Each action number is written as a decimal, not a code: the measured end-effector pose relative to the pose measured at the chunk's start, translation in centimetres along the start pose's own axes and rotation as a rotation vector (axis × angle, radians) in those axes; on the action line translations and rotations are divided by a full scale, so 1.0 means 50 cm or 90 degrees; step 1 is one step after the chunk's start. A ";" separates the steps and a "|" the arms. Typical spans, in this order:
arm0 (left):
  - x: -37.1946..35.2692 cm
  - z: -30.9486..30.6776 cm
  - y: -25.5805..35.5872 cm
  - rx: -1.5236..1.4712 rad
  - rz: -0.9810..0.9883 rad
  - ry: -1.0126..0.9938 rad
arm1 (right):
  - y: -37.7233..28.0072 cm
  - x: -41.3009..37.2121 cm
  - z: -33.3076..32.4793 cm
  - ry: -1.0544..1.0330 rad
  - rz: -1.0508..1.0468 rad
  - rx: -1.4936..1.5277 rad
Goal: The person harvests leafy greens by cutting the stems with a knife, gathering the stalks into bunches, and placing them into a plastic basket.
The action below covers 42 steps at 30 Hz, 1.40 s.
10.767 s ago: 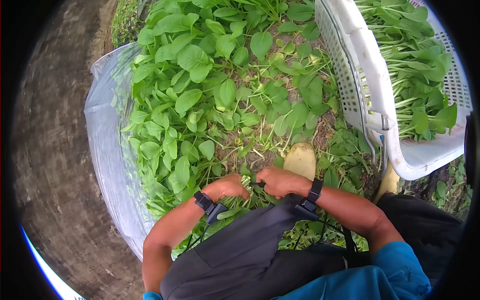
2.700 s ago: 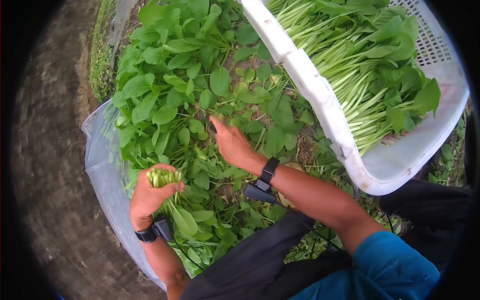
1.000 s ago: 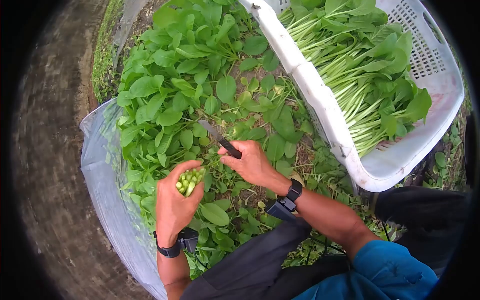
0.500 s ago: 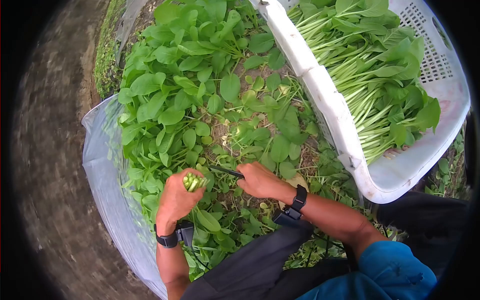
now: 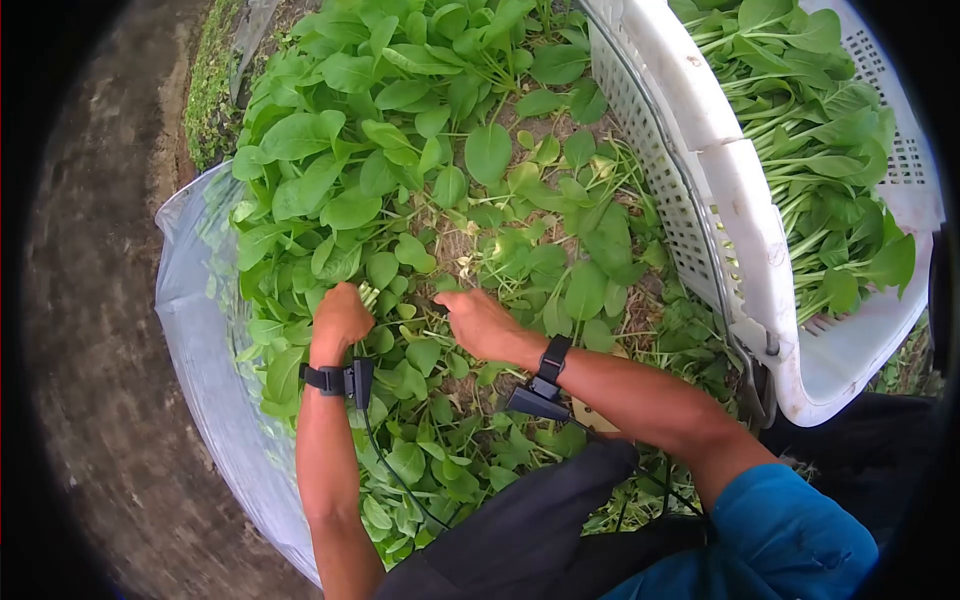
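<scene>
My left hand (image 5: 343, 318) is closed around a bunch of leafy greens, at the edge of the standing plants. The pale cut ends of the stems (image 5: 369, 296) stick out on its right side. A short way to the right, my right hand (image 5: 480, 325) grips a knife (image 5: 440, 308). Only a dark bit of the knife shows beside the fingers; leaves and the hand hide the rest. Growing leafy greens (image 5: 350, 170) stand thickly in front of and around both hands.
A white plastic basket (image 5: 690, 95) stands at the right, with cut leafy greens (image 5: 810, 150) lying in it. Clear plastic sheeting (image 5: 215, 330) borders the bed on the left, beside a dirt path (image 5: 100, 300). Small plants and fallen leaves cover the soil between bed and basket.
Both hands have moved forward, away from my body. The left hand has turned, so fewer stem ends show. The knife's blade, visible earlier, is now mostly hidden. The basket appears further right.
</scene>
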<state>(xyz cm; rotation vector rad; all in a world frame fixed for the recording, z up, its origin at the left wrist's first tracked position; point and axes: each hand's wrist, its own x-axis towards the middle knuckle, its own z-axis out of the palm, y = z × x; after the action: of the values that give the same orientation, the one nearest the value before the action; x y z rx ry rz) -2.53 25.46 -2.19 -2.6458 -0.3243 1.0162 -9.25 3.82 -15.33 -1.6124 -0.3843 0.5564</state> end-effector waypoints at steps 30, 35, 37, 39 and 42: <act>-0.362 -0.184 0.142 -0.662 0.206 -0.066 | -0.203 -0.179 -0.191 0.191 -0.165 0.423; -0.352 -0.167 0.204 -0.694 0.241 -0.065 | -0.197 -0.184 -0.234 0.319 -0.116 0.276; -0.359 -0.160 0.205 -0.592 0.274 0.038 | -0.181 -0.182 -0.270 0.304 -0.086 0.173; -0.359 -0.158 0.208 -0.487 0.302 0.137 | -0.178 -0.182 -0.284 0.251 -0.085 0.118; -0.350 -0.163 0.216 -0.563 0.341 0.119 | -0.204 -0.176 -0.266 0.056 -0.095 0.157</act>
<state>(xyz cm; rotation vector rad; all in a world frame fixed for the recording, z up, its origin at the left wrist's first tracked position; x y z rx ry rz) -8.57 8.51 10.62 -3.7424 0.0062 0.8688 -8.30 -10.78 -3.35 -1.3539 -0.3524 0.4004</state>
